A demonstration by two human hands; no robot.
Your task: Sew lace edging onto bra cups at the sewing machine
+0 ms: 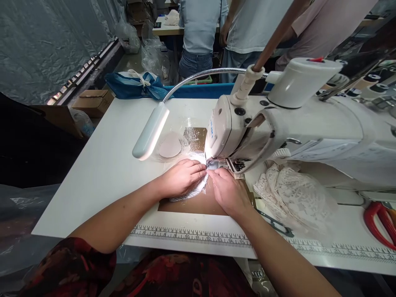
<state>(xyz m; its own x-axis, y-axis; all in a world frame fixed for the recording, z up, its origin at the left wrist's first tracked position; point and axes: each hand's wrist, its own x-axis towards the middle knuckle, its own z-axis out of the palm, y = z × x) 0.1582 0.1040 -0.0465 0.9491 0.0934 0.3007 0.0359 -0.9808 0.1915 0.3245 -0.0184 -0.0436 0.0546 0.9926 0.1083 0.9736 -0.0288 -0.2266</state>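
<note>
A small piece of white lace fabric [194, 192] lies under the head of a white sewing machine [227, 123], lit by the lamp. My left hand [182, 177] rests flat on it, fingers stretched toward the needle area and fingertips by the presser foot. My right hand [230, 190] is closed, with thumb and forefinger pinching the fabric's edge just in front of the foot. The fingertips of both hands nearly meet there. The needle tip is hard to make out. A brown board [185, 207] lies beneath the fabric.
A lamp [151, 131] on a bendy arm hangs at left over a pale round piece [170, 145]. Cream lace [291, 192] is heaped at right, near red-handled scissors [379, 222]. A ruler tape [192, 237] follows the front edge. Several people [201, 29] stand behind.
</note>
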